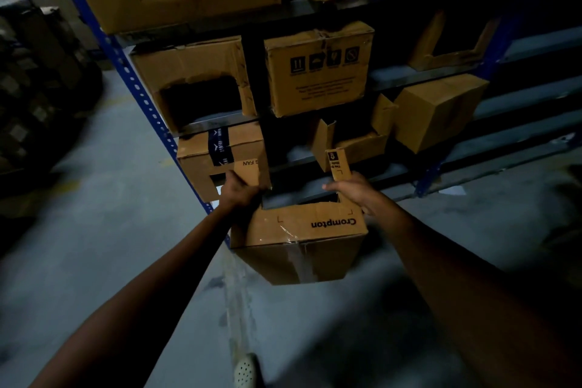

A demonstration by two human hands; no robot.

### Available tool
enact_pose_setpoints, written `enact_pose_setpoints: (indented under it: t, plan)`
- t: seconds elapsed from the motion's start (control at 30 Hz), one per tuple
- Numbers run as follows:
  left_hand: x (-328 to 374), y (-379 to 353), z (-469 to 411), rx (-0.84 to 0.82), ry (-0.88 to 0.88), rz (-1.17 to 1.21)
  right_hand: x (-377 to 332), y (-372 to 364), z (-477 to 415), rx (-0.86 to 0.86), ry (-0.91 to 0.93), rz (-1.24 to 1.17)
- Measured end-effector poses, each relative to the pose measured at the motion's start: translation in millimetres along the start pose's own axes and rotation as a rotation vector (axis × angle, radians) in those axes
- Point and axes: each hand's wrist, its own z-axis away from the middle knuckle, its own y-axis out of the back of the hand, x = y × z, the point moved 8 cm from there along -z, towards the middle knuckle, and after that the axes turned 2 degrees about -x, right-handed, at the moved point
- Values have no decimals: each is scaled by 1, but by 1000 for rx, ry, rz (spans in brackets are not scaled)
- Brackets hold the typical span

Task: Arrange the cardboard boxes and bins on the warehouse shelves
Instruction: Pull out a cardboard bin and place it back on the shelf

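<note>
Crompton box [302, 239]: brown corrugated cardboard, rectangular, clear glossy tape down the centre seam, black logo printed upside down from this view. Top is open, with side flaps standing up and a dark interior. It sits tilted in front of the rack's lowest levels, just right of the blue perforated steel upright [138, 88].

Left hand [239, 190]: fingers curled round the left flap. Right hand [352, 192]: clamps the base of the right flap [338, 164], fingers pointing inward.

On the shelves:
- cut-out box [195, 79], ragged torn opening
- symbol box [318, 69], black handling icons, dented corners
- banded box [220, 151], dark tape strip

Floor [110, 261]: smooth grey concrete. Frame is dim and the edges are blurred.
</note>
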Motion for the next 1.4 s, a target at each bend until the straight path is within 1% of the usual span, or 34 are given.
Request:
enact_pose_setpoints:
  t: [0.13,0.37,0.57,0.7,0.83,0.93,1.03,1.13,1.4]
  plan:
    - [-18,4,13,42,26,-18,4,-17,5,-71,20,-36]
    - [-55,33,36,76,100,-23,14,-62,15,-88,42,8]
    - [-93,78,58,111,121,25,3,-110,39,-57,55,59]
    - [-118,125,78,189,130,43,-18,-152,57,-59,94,118]
    - [-138,170,91,254,108,25,-34,-194,79,-75,116,120]
    - [-147,188,98,253,82,16,-35,-211,93,-44,128,93]
    - [-141,191,101,227,53,12,-28,-208,105,8,104,61]
    - [-119,181,101,166,-21,0,-23,-186,118,74,90,25]
    - [-18,113,109,-36,-260,55,-34,-68,175,369,100,-28]
